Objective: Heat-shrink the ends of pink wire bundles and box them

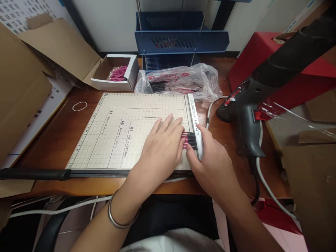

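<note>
A row of thin pink-and-black wires (pixel 193 140) lies on the cream paper cutter board (pixel 105 136), black ends against the silver guide strip (pixel 193 108). My left hand (pixel 165 143) rests flat on the board, fingers stretched toward the far side. Its right edge is beside the wires and covers part of them. At the strip is my right hand (pixel 212 157), thumb and forefinger apart: the thumb touches the near side of the row, the forefinger reaches over the strip. Its other fingers are hidden. The cutter's black handle (pixel 34 174) lies low along the board's front edge.
Behind the board are a white box (pixel 132 71) of pink wires and a clear plastic bag (pixel 178 78) with more wires. A black hot-air gun (pixel 244 105) with cables stands at right, before a red box (pixel 275 52). A rubber band (pixel 79 106) lies left; cardboard flanks both sides.
</note>
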Action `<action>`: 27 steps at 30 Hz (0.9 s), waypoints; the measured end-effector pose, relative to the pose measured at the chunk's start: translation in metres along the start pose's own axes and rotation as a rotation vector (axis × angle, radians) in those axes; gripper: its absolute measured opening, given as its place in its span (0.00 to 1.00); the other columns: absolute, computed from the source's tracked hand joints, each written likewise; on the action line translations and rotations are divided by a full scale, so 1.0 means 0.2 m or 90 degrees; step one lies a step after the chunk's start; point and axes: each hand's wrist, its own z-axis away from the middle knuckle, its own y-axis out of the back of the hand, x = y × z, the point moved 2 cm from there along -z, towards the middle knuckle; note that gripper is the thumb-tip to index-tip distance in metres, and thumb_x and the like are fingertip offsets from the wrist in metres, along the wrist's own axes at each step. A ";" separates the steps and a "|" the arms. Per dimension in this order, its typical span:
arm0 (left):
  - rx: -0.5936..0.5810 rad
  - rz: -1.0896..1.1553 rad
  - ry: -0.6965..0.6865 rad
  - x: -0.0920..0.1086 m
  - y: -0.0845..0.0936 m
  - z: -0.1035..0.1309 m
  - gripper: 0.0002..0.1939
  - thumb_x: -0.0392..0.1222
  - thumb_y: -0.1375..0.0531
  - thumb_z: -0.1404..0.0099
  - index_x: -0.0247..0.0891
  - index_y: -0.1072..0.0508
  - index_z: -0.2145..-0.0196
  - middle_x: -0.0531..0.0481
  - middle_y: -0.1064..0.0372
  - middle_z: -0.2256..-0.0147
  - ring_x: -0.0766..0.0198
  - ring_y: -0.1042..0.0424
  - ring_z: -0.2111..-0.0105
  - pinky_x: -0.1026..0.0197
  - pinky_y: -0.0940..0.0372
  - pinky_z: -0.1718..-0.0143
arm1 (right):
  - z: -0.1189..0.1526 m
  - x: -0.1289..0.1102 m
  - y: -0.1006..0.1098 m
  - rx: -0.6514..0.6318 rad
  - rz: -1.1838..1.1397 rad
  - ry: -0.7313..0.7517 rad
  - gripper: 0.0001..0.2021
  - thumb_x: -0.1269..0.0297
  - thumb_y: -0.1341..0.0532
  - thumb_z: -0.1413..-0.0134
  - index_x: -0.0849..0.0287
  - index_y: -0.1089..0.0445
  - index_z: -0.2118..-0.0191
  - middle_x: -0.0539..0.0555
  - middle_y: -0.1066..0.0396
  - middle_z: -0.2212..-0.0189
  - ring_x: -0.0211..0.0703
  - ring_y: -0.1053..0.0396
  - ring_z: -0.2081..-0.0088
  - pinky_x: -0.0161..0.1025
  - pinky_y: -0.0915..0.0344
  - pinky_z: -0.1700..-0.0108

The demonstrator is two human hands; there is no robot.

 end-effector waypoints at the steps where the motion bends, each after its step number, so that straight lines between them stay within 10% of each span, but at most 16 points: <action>1: -0.004 0.005 -0.001 0.00 0.00 0.00 0.11 0.36 0.49 0.22 0.36 0.27 0.51 0.45 0.35 0.33 0.49 0.45 0.28 0.41 0.49 0.27 | 0.00 0.00 0.00 0.004 0.005 0.001 0.29 0.56 0.45 0.37 0.62 0.38 0.33 0.64 0.24 0.51 0.57 0.25 0.52 0.62 0.32 0.42; 17: -0.027 0.044 0.014 -0.01 0.02 0.07 0.20 0.41 0.51 0.21 0.35 0.33 0.37 0.45 0.40 0.30 0.50 0.47 0.27 0.40 0.51 0.26 | 0.01 0.04 0.05 -0.074 -0.058 -0.027 0.29 0.57 0.49 0.38 0.55 0.41 0.32 0.56 0.27 0.44 0.54 0.26 0.48 0.59 0.33 0.41; 27: -0.034 -0.004 0.023 0.05 0.03 -0.03 0.16 0.35 0.52 0.22 0.34 0.26 0.47 0.45 0.36 0.32 0.47 0.43 0.29 0.40 0.46 0.29 | 0.01 0.05 0.05 -0.075 -0.038 -0.023 0.29 0.60 0.49 0.40 0.58 0.39 0.33 0.59 0.25 0.46 0.55 0.25 0.52 0.57 0.32 0.45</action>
